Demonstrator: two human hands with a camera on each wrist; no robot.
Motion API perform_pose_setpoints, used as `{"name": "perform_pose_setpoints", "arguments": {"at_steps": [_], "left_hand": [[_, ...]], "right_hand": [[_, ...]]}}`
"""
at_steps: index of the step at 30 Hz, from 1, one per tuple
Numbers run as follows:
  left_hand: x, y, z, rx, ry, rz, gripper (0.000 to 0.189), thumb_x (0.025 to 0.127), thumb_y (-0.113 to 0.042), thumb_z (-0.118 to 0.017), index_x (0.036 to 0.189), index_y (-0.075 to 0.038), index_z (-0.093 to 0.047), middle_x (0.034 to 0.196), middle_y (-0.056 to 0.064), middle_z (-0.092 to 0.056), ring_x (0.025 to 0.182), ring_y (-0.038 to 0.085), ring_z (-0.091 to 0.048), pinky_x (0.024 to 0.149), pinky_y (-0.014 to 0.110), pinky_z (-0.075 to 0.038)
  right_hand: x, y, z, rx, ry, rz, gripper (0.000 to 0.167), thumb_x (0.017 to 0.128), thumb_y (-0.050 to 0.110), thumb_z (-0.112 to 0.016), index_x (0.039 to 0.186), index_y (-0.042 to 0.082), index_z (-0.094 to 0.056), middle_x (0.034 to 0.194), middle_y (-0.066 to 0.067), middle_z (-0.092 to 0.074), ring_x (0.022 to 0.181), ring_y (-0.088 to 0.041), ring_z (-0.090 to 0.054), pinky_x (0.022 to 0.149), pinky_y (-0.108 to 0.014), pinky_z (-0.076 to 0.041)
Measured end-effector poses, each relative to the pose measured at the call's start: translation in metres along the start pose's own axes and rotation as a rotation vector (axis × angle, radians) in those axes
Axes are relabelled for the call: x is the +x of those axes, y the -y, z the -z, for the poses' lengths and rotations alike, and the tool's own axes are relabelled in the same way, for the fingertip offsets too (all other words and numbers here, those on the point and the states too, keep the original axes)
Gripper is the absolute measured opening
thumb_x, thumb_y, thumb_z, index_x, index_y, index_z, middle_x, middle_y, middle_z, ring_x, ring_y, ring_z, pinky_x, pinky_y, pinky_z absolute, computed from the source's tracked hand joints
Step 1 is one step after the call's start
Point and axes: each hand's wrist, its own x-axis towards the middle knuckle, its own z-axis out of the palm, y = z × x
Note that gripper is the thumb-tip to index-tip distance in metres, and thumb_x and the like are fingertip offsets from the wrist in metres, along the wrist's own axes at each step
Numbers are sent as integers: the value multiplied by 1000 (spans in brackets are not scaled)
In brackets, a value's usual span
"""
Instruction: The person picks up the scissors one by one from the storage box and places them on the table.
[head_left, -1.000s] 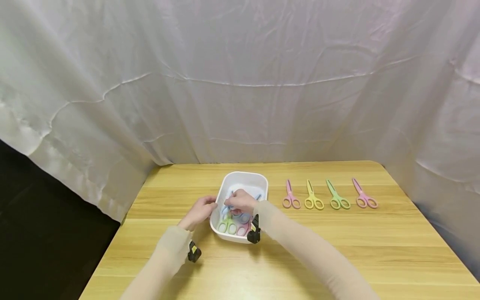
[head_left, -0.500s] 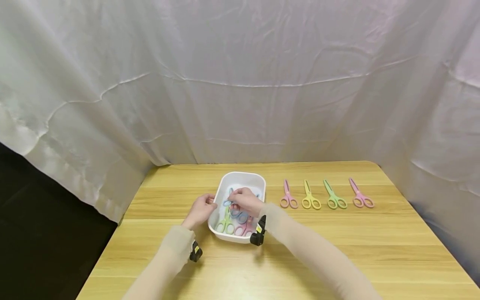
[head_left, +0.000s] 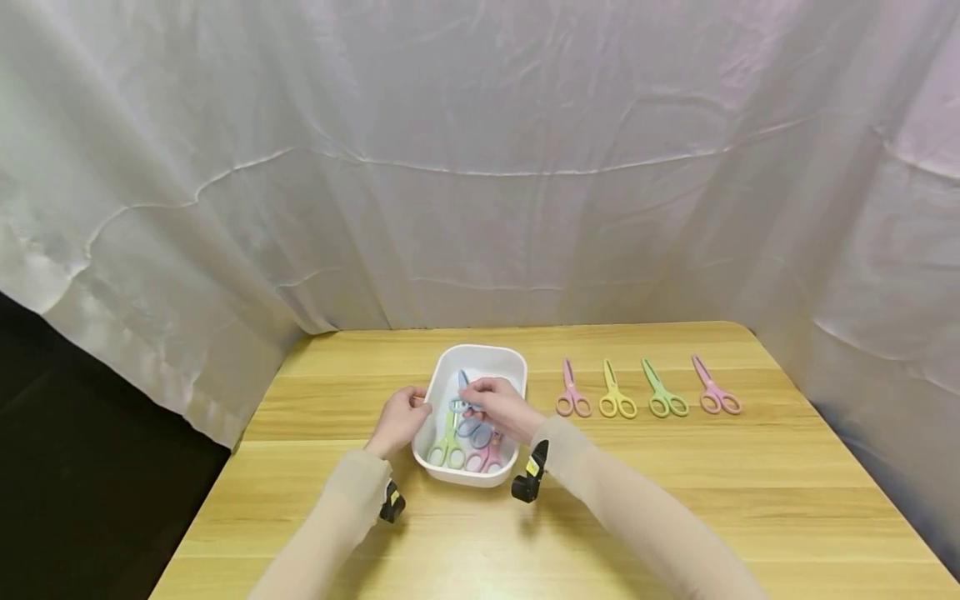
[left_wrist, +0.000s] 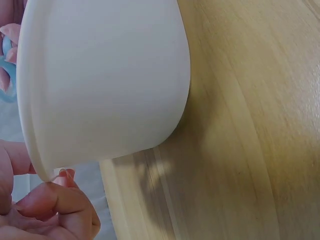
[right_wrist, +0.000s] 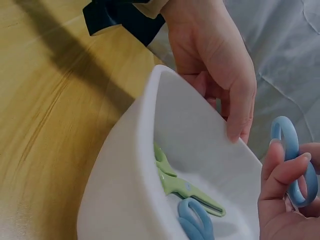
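My left hand (head_left: 400,421) grips the left rim of a white plastic bin (head_left: 459,478), thumb and fingers on either side of the edge in the left wrist view. Over the inside of the bin, my right hand (head_left: 504,407) holds a pair of blue scissors (right_wrist: 292,136) by its handle loops, blades pointing away in the head view. Below it in the bin lie green scissors (right_wrist: 184,188), another blue pair (right_wrist: 199,229) and pink scissors (head_left: 491,454), their handles toward the near end. The right fingers hide part of the held pair.
Right of the bin, a row of scissors lies on the wooden table (head_left: 637,500): pink (head_left: 570,387), yellow (head_left: 611,387), green (head_left: 657,387) and another pink pair (head_left: 708,383), blades pointing away. A pale curtain (head_left: 480,233) hangs behind the table.
My right hand has drawn up and slightly right from the other scissors, bringing the blue pair into clearer sight. The left hand keeps its grip on the rim.
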Motion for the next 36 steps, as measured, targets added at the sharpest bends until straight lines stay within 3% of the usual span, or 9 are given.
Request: {"name": "perform_pose_setpoints", "arguments": {"at_steps": [6,11,19,24,29,36], "left_hand": [[2,0,0,-3,-13,5,35,91,-7,-56,122,8,-62,98,16,-64,86,23,-60,70,25,-51],[3,1,-2,-4,-6,25,35,93,-8,-56,124,6,-61,99,15,-63,88,22,-60,72,26,-52],[4,2,-4,-13,-1,31,36,92,-7,-55,125,4,-60,93,9,-57,85,20,-55,69,24,-47],[5,3,-5,-22,4,23,36,91,-6,-54,126,4,-59,88,5,-53,81,18,-52,66,23,-44],[5,3,-4,-16,20,21,37,92,-6,-54,127,4,-58,88,5,-52,80,17,-50,66,23,-44],[5,3,-3,-11,22,11,37,92,-7,-55,127,3,-59,87,4,-52,80,17,-50,66,23,-44]], "right_hand": [[-8,0,4,39,-51,29,30,96,5,-63,122,0,-48,86,-1,-61,68,-8,-55,62,-18,-47],[-14,-1,11,6,-69,45,42,95,7,-63,131,3,-42,90,-1,-58,73,-9,-55,68,-20,-49],[-24,-3,24,11,-31,60,48,97,8,-61,139,-1,-42,98,-2,-60,79,-11,-58,79,-27,-51],[-32,-6,34,10,2,75,50,99,8,-59,144,-3,-40,98,-1,-60,84,-8,-63,81,-25,-51],[-39,-7,42,64,63,74,55,100,8,-56,149,-4,-34,98,2,-60,85,-7,-62,78,-20,-51],[-45,-8,52,158,70,41,57,101,7,-54,151,-4,-32,97,8,-60,87,-4,-58,78,-19,-48]]}}
